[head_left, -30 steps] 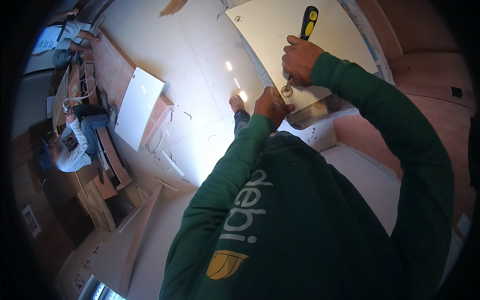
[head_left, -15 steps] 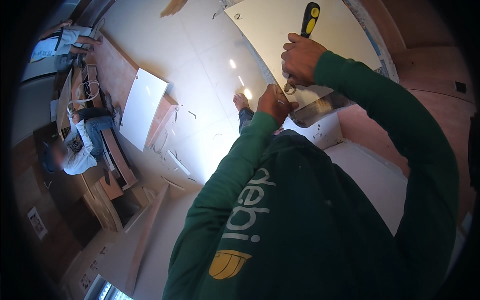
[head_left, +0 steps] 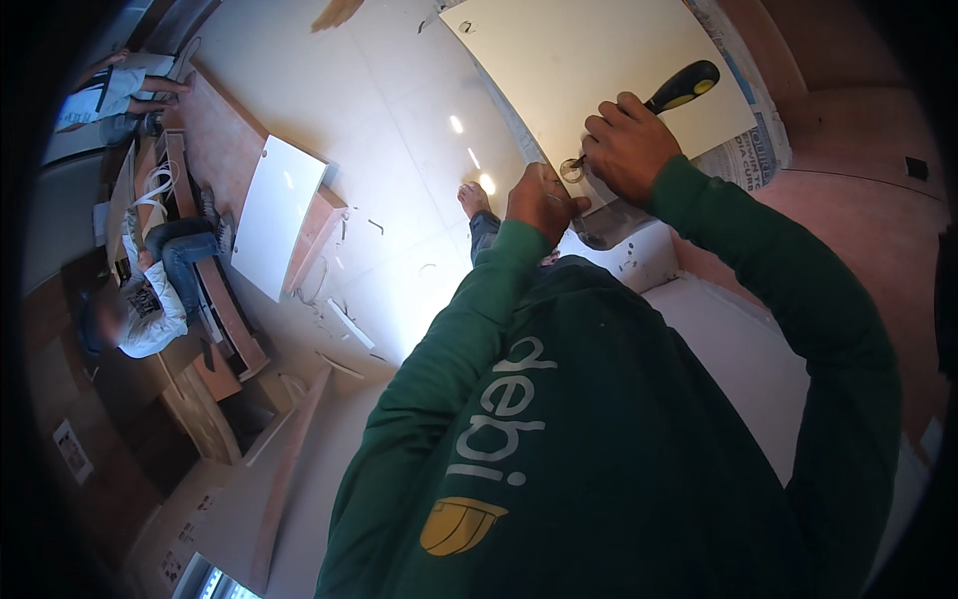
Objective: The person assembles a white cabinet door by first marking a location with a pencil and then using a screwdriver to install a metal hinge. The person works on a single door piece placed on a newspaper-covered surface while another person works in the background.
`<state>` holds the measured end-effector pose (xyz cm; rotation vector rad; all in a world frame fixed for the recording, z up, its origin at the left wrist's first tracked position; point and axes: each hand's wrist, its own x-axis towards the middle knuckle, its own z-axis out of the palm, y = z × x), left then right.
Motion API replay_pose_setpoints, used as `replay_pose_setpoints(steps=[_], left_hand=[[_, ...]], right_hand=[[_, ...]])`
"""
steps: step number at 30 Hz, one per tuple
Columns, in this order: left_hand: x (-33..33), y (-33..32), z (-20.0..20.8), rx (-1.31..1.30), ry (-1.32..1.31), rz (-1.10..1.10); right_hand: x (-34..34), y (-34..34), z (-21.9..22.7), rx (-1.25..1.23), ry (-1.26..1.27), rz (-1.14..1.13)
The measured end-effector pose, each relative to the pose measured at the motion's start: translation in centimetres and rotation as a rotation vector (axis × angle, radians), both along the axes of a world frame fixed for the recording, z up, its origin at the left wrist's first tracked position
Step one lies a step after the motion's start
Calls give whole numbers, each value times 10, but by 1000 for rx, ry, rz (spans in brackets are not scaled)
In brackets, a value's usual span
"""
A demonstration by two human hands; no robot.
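My right hand [head_left: 629, 150] is closed around a screwdriver [head_left: 684, 87] with a black and yellow handle, its butt pointing up and to the right. Its thin shaft slants down to a round hole [head_left: 572, 170] near the corner of a pale cream board [head_left: 599, 60]. Beside that hole, my left hand [head_left: 542, 203] grips the near-left corner of the board, fingers curled and thumb towards the edge. The exact tip of the screwdriver is too small to make out. A second round hole [head_left: 467, 28] shows in the board's far-left corner.
Newspaper [head_left: 748, 155] lies beneath the board. On the floor to the left, a white panel [head_left: 279, 215] rests on reddish wood pieces, with offcuts [head_left: 351, 324] scattered nearby. One person [head_left: 160, 314] sits at far left; another [head_left: 105, 95] is further back. A reddish panel [head_left: 848, 240] stands right.
The screwdriver has swung from nearly upright to leaning right, and my right hand has shifted right and slightly down with it. My left hand has stayed at the corner.
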<state>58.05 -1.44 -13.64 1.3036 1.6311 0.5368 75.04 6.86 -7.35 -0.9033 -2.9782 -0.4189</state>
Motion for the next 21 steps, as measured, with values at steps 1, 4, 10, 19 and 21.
replay_pose_setpoints(steps=[1,4,10,19,21], left_hand=[[-1,0,0,-13,-27,7],[-1,-1,-13,-14,-165,30],[-2,1,-8,-45,-147,32],[-2,1,-15,61,-120,32],[-4,2,-17,52,-103,10]], right_hand=[[-4,4,4,-66,-52,-10],[-18,20,16,-211,-182,6],[-41,50,14,-259,-356,121],[-46,69,15,-367,-443,123],[-45,69,13,-343,-427,125]])
